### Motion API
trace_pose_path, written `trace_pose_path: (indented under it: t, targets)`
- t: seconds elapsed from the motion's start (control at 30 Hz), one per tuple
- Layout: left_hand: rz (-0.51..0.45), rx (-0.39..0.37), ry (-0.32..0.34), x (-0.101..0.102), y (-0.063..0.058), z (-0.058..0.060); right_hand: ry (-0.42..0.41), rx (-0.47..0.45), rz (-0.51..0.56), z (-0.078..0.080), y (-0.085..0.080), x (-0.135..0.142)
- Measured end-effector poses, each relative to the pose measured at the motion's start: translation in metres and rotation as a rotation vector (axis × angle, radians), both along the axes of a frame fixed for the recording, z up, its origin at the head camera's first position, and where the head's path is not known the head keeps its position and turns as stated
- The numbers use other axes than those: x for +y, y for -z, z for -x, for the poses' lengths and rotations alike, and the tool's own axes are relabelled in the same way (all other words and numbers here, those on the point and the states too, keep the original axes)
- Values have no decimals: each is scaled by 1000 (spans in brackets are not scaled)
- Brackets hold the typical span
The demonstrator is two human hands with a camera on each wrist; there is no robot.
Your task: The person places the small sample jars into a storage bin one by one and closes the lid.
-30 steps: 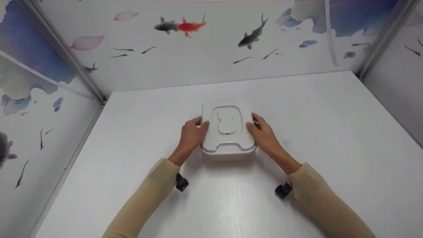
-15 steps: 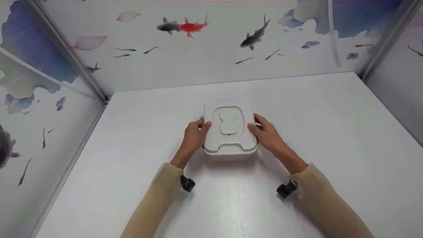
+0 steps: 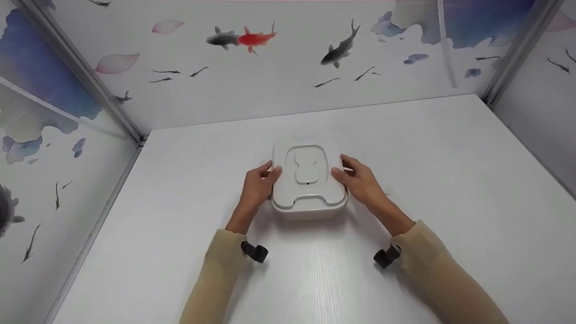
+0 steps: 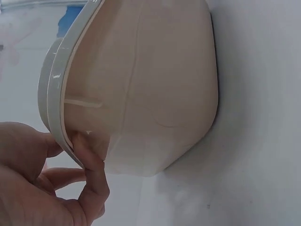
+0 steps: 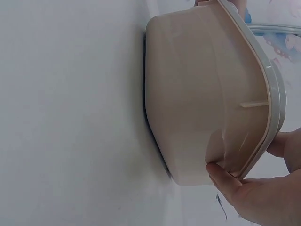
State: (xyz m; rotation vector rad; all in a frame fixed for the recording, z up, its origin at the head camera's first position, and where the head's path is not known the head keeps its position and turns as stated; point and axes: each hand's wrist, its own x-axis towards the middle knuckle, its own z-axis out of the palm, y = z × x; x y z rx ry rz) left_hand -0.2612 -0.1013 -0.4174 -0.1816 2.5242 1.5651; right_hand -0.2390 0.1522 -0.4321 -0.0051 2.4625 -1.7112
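A lidded plastic storage box (image 3: pixel 310 215) stands on the table, its pale beige body showing in both wrist views. Its white lid (image 3: pixel 281 191) lies on top, with a moulded recess in the middle and a notch at the front. My left hand (image 3: pixel 258 184) grips the lid's left rim, thumb on top; in the left wrist view its fingers (image 4: pixel 91 172) curl beneath the edge. On the opposite side my right hand (image 3: pixel 362 182) pinches the rim the same way, with fingers (image 5: pixel 223 181) under it in the right wrist view. The box's inside is hidden.
The white table (image 3: pixel 427 148) is enclosed by a back wall (image 3: pixel 270 99) and side walls printed with fish and petals. Metal posts (image 3: pixel 90 76) stand at the corners. Black wrist cameras (image 3: pixel 256 252) hang from both sleeves.
Both hands keep their hold on the lid's rim. My left forearm has swung slightly inward, while the whole view shifts a little with the head. The box and lid look unmoved.
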Motion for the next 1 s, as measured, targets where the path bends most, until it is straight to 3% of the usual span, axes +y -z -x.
trace_pose_path:
  t: [0.13,0.33,0.57,0.7,0.83,0.9,1.0]
  targets:
    - [-88,-60,-30,-3,4,3,16,-13,0,1,2,2]
    - [-163,-73,-70,-3,7,5,3,-15,7,3,2,8]
    - [-234,-107,-39,-9,10,10,50,-52,49,6,-1,19]
    - [-196,-96,-41,-13,9,14,59,-22,63,4,-3,30]
    - [-159,-99,-47,-19,5,16,36,61,1,0,-2,47]
    - [-84,-59,-33,-23,4,17,0,117,-54,1,0,55]
    - [101,47,7,-31,1,22,-40,198,-180,4,-1,68]
